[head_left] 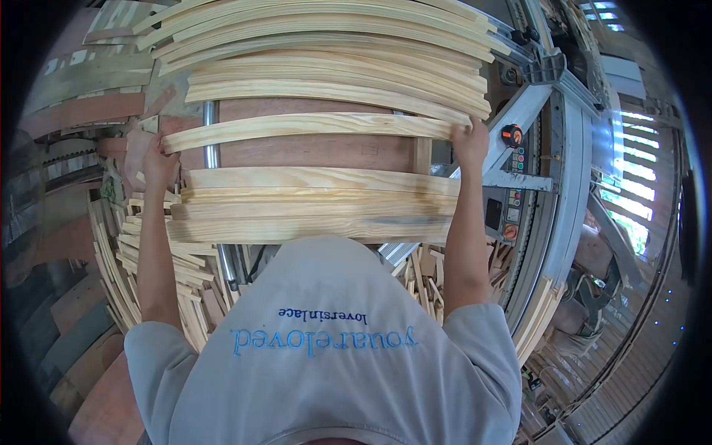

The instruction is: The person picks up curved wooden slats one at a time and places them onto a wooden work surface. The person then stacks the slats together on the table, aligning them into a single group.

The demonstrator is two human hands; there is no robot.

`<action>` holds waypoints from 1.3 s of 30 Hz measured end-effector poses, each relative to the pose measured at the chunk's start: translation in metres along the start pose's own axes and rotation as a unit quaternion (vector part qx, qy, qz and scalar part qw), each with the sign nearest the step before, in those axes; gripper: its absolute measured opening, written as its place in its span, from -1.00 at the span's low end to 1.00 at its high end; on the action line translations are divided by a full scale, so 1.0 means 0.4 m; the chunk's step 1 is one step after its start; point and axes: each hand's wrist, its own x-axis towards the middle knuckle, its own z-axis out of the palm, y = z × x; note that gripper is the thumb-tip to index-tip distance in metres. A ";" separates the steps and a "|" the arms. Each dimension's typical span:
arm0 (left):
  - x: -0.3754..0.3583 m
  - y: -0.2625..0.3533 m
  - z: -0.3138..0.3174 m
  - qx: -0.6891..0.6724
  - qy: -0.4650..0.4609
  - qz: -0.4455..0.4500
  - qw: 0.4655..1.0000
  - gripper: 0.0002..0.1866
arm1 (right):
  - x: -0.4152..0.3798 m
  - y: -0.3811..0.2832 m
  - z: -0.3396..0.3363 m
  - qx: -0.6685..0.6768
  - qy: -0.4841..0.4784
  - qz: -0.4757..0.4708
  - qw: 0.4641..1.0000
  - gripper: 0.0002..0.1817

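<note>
Where the person's grey shirt [319, 356] bulges forward, it covers part of the front edge of a stack of pale wooden boards [319, 204], laid side by side across the work area. This stack stands between the body and a single curved strip [304, 127] of pale wood, which the two hands hold crosswise by its ends. The left hand [159, 159] has its grip closed around the left end; the right hand [470, 142] has its grip on the right end, near the corner of a larger group of curved strips [326, 59] farther off. Loose wood offcuts [174, 271] crowd the left side below the boards. To the right runs a grey metal machine [567, 193] with a column of buttons [520, 159] and a round black-and-orange object [512, 136] just beside the right hand.

Under the held strip, the surface [311, 153] is reddish-brown, with a shiny metal bar [211, 133] crossing it at the left. Beyond the machine, daylight comes through a slatted wall [639, 170].

The fingertips are mostly hidden, and whether the strip rests on anything or is lifted is impossible to tell. The farthest strips are cut off at the top, and the dark round border swallows the room's corners.
</note>
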 end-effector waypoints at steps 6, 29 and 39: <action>0.009 0.019 -0.005 0.065 -0.006 0.006 0.998 -0.23 | -0.052 -0.317 0.164 -0.051 -0.204 -0.360 0.909 -0.33; -0.057 0.235 -0.097 -0.015 -0.105 0.135 0.985 -0.56 | -0.292 -0.349 -0.049 0.015 -0.338 -0.281 0.898 -0.41; 0.127 0.499 0.367 0.195 0.009 0.529 0.826 -0.69 | -0.296 -0.387 -0.062 -0.036 -0.323 -0.289 0.900 -0.38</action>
